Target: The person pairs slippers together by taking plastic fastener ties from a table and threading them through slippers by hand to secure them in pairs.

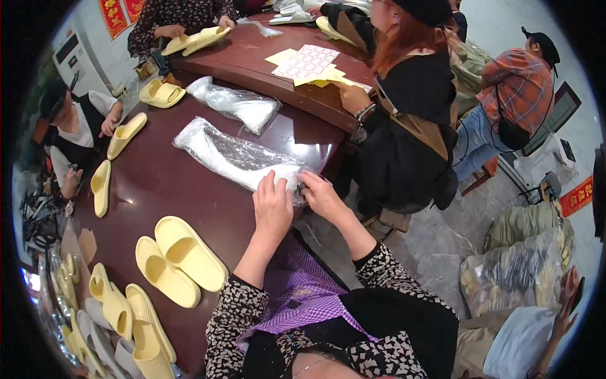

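A long clear plastic bag with white contents lies on the dark red table in front of me. My left hand rests on its near end, with the fingers stretched over the white part. Beside it, my right hand has its fingers bent around the bag's edge at the table's right side. A second, similar plastic bag lies just beyond. Left of my hands sits a pair of pale yellow slippers side by side.
More yellow slippers and grey ones crowd the lower left. Single slippers line the table's left edge. Across, a co-worker's hands hold yellow slippers. A person in black stands close on the right, near patterned sheets.
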Action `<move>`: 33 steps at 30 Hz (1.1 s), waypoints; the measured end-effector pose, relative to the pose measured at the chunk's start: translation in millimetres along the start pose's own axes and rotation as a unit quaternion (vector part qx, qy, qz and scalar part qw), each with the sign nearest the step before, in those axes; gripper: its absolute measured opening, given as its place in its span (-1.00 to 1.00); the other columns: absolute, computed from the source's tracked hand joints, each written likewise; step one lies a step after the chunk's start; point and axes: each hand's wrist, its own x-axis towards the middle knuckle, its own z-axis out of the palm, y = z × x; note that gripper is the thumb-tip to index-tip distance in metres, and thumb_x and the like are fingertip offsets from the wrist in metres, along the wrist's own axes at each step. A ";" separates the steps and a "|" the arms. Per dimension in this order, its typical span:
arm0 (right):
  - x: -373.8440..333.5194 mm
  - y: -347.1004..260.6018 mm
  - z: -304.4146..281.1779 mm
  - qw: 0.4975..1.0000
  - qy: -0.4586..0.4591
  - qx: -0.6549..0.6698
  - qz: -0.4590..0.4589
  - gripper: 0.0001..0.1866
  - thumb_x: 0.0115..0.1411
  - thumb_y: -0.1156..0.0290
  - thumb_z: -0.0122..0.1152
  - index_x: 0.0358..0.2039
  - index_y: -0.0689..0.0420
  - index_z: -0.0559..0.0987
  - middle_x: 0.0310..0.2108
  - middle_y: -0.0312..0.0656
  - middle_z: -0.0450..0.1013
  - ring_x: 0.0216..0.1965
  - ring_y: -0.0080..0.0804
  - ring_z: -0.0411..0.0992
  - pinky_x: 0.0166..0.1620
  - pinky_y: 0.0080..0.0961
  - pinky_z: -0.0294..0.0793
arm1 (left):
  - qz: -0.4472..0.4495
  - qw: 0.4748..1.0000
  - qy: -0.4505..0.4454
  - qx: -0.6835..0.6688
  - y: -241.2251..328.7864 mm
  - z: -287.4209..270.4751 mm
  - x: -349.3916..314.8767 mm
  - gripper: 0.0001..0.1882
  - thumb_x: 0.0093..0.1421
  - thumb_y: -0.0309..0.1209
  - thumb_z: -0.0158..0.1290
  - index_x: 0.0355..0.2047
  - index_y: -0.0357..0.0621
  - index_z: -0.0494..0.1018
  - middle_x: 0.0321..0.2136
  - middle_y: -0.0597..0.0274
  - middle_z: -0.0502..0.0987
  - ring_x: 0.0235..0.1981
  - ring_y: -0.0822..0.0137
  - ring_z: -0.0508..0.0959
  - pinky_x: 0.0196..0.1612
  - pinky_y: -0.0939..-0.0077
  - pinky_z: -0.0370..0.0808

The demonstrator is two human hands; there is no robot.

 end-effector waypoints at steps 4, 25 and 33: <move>-8.2 -3.1 -3.4 0.999 -0.009 0.044 0.013 -0.54 0.04 0.67 0.07 0.02 0.21 0.45 0.08 0.13 0.31 0.04 0.00 0.37 0.04 -0.41 0.41 | 0.002 1.000 -0.005 -0.030 10.5 -9.2 -13.3 -0.63 0.09 -0.45 0.07 -0.08 -0.26 0.35 0.07 -0.18 0.29 0.07 -0.09 0.33 0.04 0.11 0.30; 6.5 -10.4 26.0 0.997 -0.057 -0.040 0.034 -0.44 0.04 0.48 0.26 0.11 0.12 0.40 0.16 0.10 0.25 -0.14 -0.14 0.44 -0.07 -0.45 0.44 | -0.133 0.980 0.069 -0.128 16.3 -132.7 -159.5 -0.70 0.09 -0.65 0.02 -0.12 -0.34 0.39 0.05 -0.15 0.36 0.05 -0.05 0.42 0.07 0.28 0.39; 11.2 -14.5 34.6 0.990 -0.023 -0.133 0.043 -0.38 0.02 0.42 0.29 0.13 0.13 0.36 0.10 0.13 0.29 0.04 0.08 0.34 0.05 -0.26 0.37 | -0.284 0.928 0.076 -0.231 14.4 -152.1 -208.7 -0.74 0.13 -0.69 -0.04 -0.14 -0.36 0.43 -0.13 0.01 0.50 -0.13 0.27 0.53 -0.05 0.46 0.44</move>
